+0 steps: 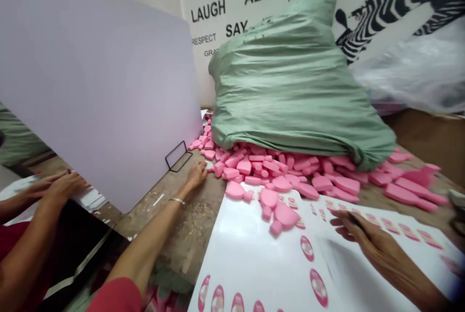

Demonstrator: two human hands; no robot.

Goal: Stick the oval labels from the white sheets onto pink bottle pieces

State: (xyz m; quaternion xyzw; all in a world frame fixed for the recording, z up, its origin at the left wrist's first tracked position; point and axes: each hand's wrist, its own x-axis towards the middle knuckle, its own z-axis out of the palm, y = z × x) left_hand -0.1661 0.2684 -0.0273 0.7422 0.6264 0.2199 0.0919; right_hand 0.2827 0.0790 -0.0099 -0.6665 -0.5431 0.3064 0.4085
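Observation:
My left hand [196,175] is closed, fingertips pinching a small pink bottle-shaped piece [209,166] with a pale patch, at the left edge of a pile of similar pink pieces [283,164]. Above the sticker sheet [250,249], my right hand [354,229] holds a slim dark object [356,221] under the thumb, its fingers stretched forward. What that object is, I cannot make out. Oval pink-and-white stickers [307,248] remain on parts of the sheet. Several pink pieces, one of them a bottle shape [284,218], lie on the sheet's upper part.
A large green sack [290,84] rests behind the pile. At left stands a pale upright board [98,74] with a black wire bracket [178,157] at its foot. Beyond it are another person's hands [61,186]. Dark scissor-like handles [457,210] lie far right.

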